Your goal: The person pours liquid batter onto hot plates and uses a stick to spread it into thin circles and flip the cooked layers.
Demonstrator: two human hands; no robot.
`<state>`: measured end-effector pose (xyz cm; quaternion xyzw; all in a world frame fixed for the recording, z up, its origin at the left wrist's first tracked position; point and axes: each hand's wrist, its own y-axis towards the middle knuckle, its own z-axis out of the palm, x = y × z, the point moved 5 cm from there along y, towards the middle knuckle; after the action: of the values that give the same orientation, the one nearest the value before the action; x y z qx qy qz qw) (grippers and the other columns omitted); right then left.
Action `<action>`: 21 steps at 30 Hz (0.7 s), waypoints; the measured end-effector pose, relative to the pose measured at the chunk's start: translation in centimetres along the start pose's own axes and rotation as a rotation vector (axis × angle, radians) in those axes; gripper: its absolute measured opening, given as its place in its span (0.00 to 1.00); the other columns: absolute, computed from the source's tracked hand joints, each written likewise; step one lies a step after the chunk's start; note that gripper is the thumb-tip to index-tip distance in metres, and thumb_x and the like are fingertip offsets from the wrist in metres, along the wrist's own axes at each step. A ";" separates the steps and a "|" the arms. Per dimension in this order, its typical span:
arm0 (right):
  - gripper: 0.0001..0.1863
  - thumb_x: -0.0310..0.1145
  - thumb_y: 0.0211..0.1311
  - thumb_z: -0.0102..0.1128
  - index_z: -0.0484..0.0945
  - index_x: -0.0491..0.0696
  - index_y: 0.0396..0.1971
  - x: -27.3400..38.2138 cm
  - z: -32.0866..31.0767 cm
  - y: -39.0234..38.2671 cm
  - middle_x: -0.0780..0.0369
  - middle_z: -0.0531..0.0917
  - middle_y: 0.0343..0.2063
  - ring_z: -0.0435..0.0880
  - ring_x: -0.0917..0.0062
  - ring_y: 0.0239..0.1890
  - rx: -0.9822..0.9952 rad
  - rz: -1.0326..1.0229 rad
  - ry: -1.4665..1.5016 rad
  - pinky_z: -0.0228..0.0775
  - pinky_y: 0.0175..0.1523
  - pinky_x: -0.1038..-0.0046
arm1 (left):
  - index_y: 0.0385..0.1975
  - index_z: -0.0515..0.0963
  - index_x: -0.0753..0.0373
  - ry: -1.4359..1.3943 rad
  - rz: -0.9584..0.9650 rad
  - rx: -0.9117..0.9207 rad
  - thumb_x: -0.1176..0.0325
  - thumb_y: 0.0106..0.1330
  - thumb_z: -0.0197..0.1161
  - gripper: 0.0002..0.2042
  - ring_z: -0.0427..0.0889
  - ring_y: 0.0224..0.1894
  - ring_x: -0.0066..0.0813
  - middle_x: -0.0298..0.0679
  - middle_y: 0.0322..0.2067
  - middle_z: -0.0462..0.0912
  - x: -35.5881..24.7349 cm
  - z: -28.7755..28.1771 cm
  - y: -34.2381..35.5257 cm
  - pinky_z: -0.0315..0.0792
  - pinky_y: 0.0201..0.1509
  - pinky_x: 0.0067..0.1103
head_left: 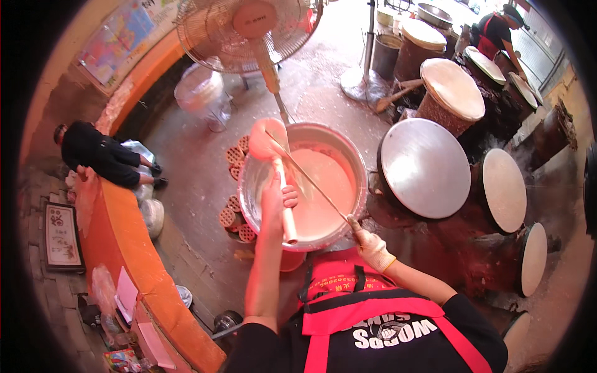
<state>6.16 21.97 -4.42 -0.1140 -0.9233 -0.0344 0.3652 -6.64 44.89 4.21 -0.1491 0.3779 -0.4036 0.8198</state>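
Observation:
My left hand [280, 198], bare, grips the pale thick handle of a ladle [266, 138]. The ladle's round bowl is raised over the far left rim of a wide metal basin [362, 186]. Pale, smooth batter [323, 193] fills much of the basin. My right hand [373, 250], in a white knitted work glove, is closed on the near end of a long thin rod [317, 188]. From there the rod slants up and left across the basin, its far end at the ladle's bowl. Whether it touches the bowl, I cannot tell.
Right of the basin stand a bare metal griddle [426, 168] and several round tops with pale sheets [504, 189]. Perforated coal briquettes [229, 217] sit left of it. A standing fan [255, 37] is beyond. One person [99, 149] is by the orange counter [134, 248], another [497, 34] far right.

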 end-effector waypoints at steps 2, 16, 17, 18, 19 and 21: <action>0.43 0.18 0.51 0.45 0.47 0.59 0.69 1.1 -3.1 1.6 0.52 0.77 0.28 0.79 0.56 0.28 -0.106 -0.127 -0.011 0.71 0.33 0.58 | 0.44 0.64 0.53 0.313 0.175 0.008 0.55 0.72 0.47 0.11 0.56 0.11 0.13 0.25 0.15 0.56 -4.1 3.2 -3.1 0.52 0.11 0.13; 0.32 0.26 0.63 0.49 0.54 0.57 0.67 -0.5 -9.5 4.0 0.52 0.79 0.41 0.80 0.57 0.38 -0.329 -0.061 0.047 0.73 0.43 0.61 | 0.40 0.64 0.67 0.644 -0.398 -0.069 0.62 0.72 0.48 0.12 0.59 0.13 0.11 0.28 0.19 0.61 -7.7 6.2 0.8 0.54 0.11 0.09; 0.29 0.26 0.63 0.49 0.58 0.54 0.65 -0.3 -11.4 2.6 0.50 0.79 0.44 0.80 0.55 0.42 -0.490 -0.211 0.090 0.72 0.46 0.61 | 0.41 0.64 0.67 0.784 -0.376 0.008 0.63 0.71 0.49 0.12 0.60 0.13 0.12 0.30 0.18 0.64 -6.8 7.0 1.5 0.56 0.11 0.12; 0.28 0.26 0.63 0.50 0.60 0.52 0.64 -1.5 -12.7 1.6 0.49 0.79 0.44 0.80 0.55 0.43 -0.455 -0.167 0.130 0.72 0.46 0.61 | 0.41 0.65 0.68 0.976 -0.233 0.068 0.64 0.70 0.51 0.11 0.61 0.12 0.14 0.31 0.19 0.65 -5.8 9.2 2.2 0.58 0.12 0.13; 0.26 0.26 0.63 0.50 0.62 0.50 0.63 -2.0 -14.5 0.7 0.47 0.78 0.44 0.80 0.54 0.44 -0.417 -0.120 0.175 0.72 0.46 0.60 | 0.41 0.66 0.68 1.154 -0.083 0.132 0.65 0.69 0.52 0.11 0.62 0.12 0.16 0.31 0.19 0.66 -4.1 11.4 2.6 0.59 0.12 0.15; 0.23 0.31 0.66 0.48 0.64 0.51 0.61 -2.8 -18.8 -0.9 0.48 0.79 0.42 0.80 0.52 0.41 -0.472 -0.119 0.062 0.73 0.43 0.59 | 0.39 0.67 0.68 1.373 0.301 0.267 0.69 0.65 0.54 0.09 0.70 0.13 0.23 0.37 0.18 0.71 -1.1 16.7 3.1 0.65 0.15 0.20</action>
<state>20.46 17.85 7.50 -0.1403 -0.8831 -0.2741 0.3541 7.00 46.71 14.27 0.2939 0.7726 -0.3314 0.4548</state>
